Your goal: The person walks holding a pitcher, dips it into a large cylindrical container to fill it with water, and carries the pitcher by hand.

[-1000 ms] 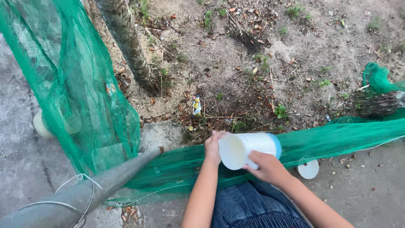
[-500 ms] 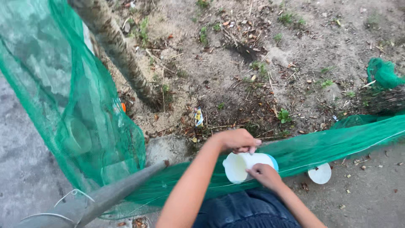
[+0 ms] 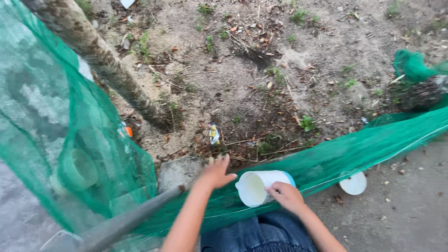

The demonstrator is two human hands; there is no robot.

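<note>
The right hand (image 3: 287, 196) closes around the white plastic jug with a blue base (image 3: 261, 186), tipping it sideways over the green mesh netting (image 3: 345, 156), while the left hand (image 3: 215, 171) reaches forward, fingers spread and empty.

The right hand (image 3: 287, 196) grips the jug (image 3: 261, 186) lying over the netting (image 3: 336, 161). The left hand (image 3: 215, 173) hovers just left of the jug, fingers spread. A lid (image 3: 353, 183) lies right of the right hand. Beyond both hands lies bare soil (image 3: 261, 84); a tree trunk (image 3: 100, 58) rises far left.
</note>
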